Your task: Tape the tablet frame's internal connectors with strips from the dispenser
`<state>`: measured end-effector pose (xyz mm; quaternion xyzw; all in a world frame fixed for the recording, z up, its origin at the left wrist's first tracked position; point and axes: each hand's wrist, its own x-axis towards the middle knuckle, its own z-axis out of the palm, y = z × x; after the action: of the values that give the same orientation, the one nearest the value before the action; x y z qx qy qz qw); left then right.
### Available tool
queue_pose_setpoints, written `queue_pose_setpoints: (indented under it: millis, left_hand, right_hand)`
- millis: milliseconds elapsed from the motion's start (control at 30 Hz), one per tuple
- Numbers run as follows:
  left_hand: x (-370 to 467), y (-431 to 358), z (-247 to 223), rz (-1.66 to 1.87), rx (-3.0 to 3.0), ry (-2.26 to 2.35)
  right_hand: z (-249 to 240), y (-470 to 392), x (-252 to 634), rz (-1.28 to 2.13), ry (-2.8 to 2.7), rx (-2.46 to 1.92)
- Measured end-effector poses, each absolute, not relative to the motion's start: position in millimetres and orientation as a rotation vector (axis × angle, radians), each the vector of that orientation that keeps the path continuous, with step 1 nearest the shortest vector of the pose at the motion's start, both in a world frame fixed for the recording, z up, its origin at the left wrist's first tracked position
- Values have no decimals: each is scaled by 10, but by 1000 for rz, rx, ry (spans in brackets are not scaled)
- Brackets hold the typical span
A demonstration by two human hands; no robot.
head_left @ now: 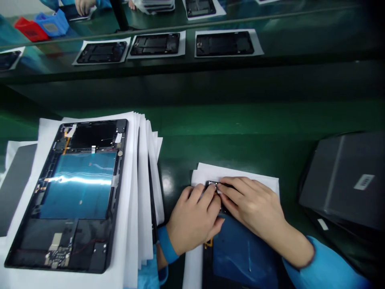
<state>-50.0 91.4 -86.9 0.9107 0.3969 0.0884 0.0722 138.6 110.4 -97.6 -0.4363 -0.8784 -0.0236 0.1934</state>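
Nearby, three tablet frames [156, 44], two hands [222, 208].

An opened tablet chassis [240, 253] with a blue panel lies flat on white paper, its top edge under both hands.

— Where are we working? What lies under our hands?

— Our left hand [192, 218] and right hand [255, 208] meet at the far edge of an open tablet frame [240, 253], which lies on a paper sheet [240, 174] on the tabletop [240, 124], close before us.

— And to our left?

— A stack of sheets [141, 192] just beside the left hand, with another open tablet [75, 192] on top of it.

— To our right?

— A box [345, 180], apart from the right hand.

— Behind all that?

— Across the tabletop we see a row of three tablets [156, 44] on sheets, side by side. Further back, at the left, two small bins [42, 26] sit beside another person's hand [84, 6].
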Motion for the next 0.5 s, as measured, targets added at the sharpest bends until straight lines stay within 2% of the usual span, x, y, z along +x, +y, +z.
queue_pose_setpoints:
  millis: [333, 500]
  left_hand:
    - [-503, 1026, -843, 281, 2776, 1204]
    - [-502, 1103, -857, 271, 2867, 1156]
  right_hand:
    - [-779, 953, 1234, -206, -2651, -1408]
    - [-735, 347, 1788, -159, -2313, -1311]
